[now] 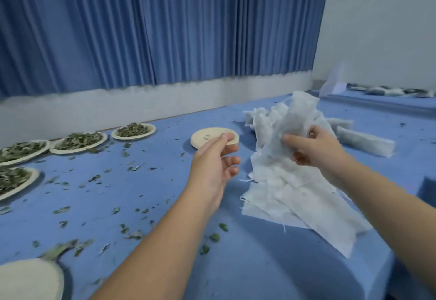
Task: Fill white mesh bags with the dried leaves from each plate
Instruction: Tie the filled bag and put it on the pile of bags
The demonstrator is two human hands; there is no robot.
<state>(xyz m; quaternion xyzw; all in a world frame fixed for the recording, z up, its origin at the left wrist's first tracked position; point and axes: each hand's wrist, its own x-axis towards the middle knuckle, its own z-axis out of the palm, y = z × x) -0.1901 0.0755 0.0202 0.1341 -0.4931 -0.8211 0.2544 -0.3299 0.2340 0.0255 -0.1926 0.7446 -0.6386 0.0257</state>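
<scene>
My right hand (313, 147) grips a white mesh bag (292, 120) and holds it upright above a heap of flat white mesh bags (290, 196). My left hand (217, 158) hovers just left of the heap with loosely curled fingers and holds nothing. Behind it lies a round plate (203, 135) with only a few crumbs on it. Several plates of dried green leaves (133, 130) line the left side of the blue table. A filled bag (365, 140) lies to the right of the heap.
Loose leaf bits (94, 178) are scattered over the blue table top. Another bare plate (30, 278) sits at the bottom left corner. A grey wall ledge and blue curtain close the far side; a grey partition stands at the right, with more filled bags (387, 91) beyond.
</scene>
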